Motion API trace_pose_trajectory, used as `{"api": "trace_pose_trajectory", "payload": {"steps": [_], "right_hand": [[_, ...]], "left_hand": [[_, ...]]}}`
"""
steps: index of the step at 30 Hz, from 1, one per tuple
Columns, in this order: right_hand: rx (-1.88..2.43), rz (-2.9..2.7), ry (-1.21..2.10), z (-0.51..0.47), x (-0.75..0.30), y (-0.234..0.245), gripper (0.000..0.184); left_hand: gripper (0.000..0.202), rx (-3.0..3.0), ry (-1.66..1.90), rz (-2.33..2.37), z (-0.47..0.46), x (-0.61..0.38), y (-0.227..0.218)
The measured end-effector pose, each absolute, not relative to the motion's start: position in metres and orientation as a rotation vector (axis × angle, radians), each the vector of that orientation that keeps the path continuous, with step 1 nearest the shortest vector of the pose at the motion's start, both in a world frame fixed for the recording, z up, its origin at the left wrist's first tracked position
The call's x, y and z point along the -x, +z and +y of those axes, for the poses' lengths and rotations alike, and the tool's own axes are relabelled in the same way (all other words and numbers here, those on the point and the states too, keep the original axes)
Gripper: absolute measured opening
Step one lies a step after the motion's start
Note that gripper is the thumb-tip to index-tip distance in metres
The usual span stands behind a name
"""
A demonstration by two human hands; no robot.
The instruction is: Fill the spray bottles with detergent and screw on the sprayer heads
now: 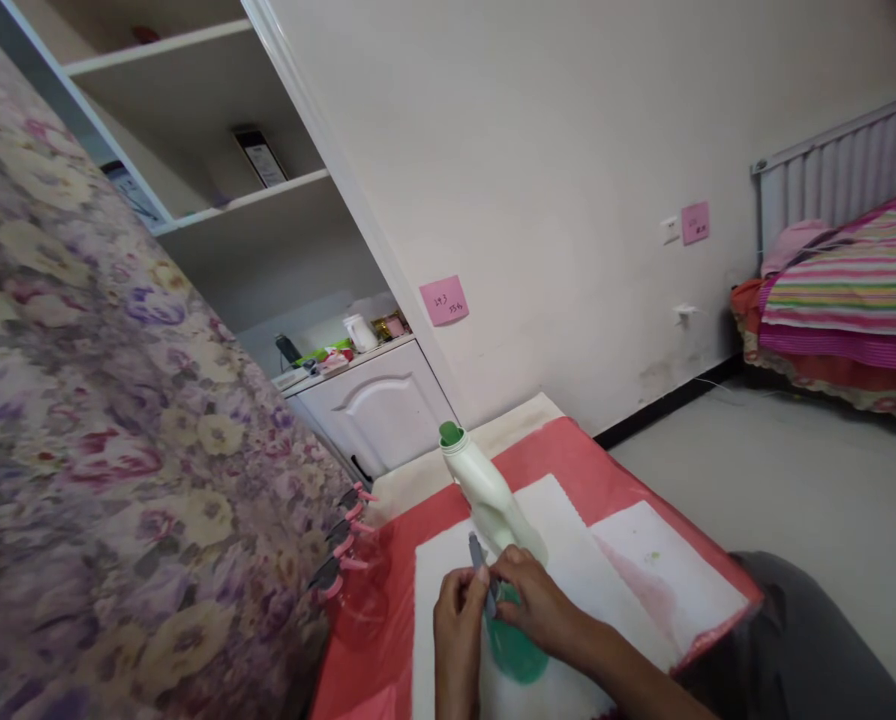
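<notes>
In the head view, my left hand (458, 625) is closed, its thumb and fingers pinching a slim grey pen-shaped object (477, 552). My right hand (539, 606) also has its fingertips closed on that object, from the other side. Directly below both hands, a clear container with green liquid (519, 655) rests on the white sheet (437, 600); the hands partly cover it. Just behind them stands a pale green-white bottle (485, 490) with an uncapped neck and green at its mouth. Which part of the grey object each finger touches is hard to make out.
Several clear spray bottles (362, 595) with pink triggers line the left side of the red-covered table (598, 470). A second white sheet (654, 555) with a pink stain lies to the right. Floral curtain (155, 400) hangs close on the left; a cabinet (377, 410) stands behind.
</notes>
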State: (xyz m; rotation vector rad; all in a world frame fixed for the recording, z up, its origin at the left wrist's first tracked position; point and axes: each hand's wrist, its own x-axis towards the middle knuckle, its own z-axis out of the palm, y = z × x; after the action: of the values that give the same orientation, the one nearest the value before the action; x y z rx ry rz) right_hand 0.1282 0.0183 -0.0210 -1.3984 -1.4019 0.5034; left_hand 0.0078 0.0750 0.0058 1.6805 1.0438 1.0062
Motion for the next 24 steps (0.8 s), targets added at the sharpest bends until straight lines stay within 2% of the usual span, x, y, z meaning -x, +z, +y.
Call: {"api": "trace_pose_trajectory", "payload": {"steps": [6, 11, 18, 24], "right_hand": [[1.434, -1.317, 0.467, 0.021, -0.123, -0.028, 0.019], [1.408, -1.279, 0.451, 0.019, -0.12, -0.031, 0.023], [1.339, -1.261, 0.435, 0.021, -0.12, -0.03, 0.011], [1.357, -1.202, 0.405, 0.02, -0.117, -0.031, 0.019]], "left_hand": [[0.037, -1.537, 0.983, 0.958, 0.068, -0.01, 0.01], [0.038, -1.536, 1.008, 0.98, 0.067, -0.01, 0.009], [0.04, -1.517, 1.067, 1.011, 0.067, -0.012, 0.003], [0.04, -1.51, 1.08, 1.019, 0.061, -0.015, 0.009]]}}
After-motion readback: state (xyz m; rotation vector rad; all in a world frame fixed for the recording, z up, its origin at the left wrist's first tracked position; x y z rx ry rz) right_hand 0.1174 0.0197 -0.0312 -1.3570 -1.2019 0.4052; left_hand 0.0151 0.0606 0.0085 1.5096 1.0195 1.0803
